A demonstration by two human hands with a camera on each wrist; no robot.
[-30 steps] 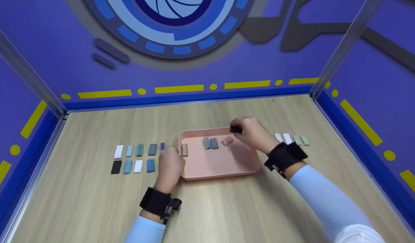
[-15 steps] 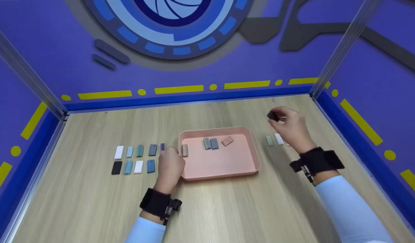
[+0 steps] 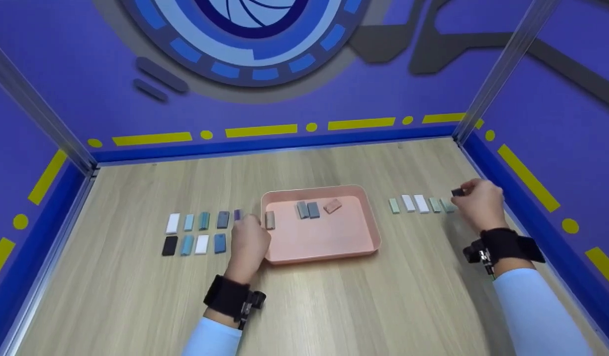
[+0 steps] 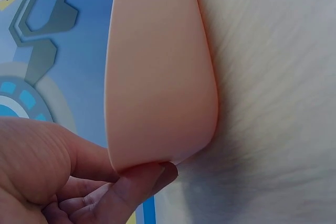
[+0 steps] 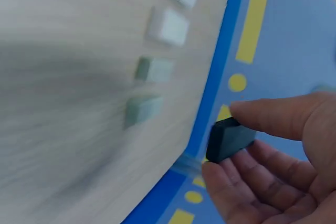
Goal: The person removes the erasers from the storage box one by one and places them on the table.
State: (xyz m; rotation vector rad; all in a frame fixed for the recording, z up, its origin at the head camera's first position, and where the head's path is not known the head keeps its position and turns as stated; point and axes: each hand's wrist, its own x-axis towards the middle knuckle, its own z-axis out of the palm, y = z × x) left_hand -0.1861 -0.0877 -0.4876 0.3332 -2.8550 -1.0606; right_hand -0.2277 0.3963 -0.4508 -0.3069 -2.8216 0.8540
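Note:
At the near-left wall of a pink tray [image 3: 324, 240], my left hand [image 3: 249, 244] pinches the rim; the left wrist view has thumb and fingers at the corner of the tray wall [image 4: 157, 77]. My right hand [image 3: 481, 205] is over the right side of the table, pinching a small black block [image 5: 228, 139] between thumb and fingers. Just left of that hand lies a row of small blocks, among them a white block [image 3: 421, 203] and a pale green block [image 3: 435, 204]. Inside the tray are a reddish block [image 3: 332, 206], a grey-blue block [image 3: 312, 210] and several others.
Left of the tray, two rows of small blocks lie on the wooden table [image 3: 304, 311], including a black block [image 3: 169, 245] and a blue block [image 3: 220, 243]. A purple block [image 3: 237, 214] is partly hidden by my left hand. Purple-blue walls [image 3: 264, 113] enclose the table.
My right hand has carried the black block from over the tray's far right corner to the right, past the row of blocks, and lowered it. My left hand stays at the tray.

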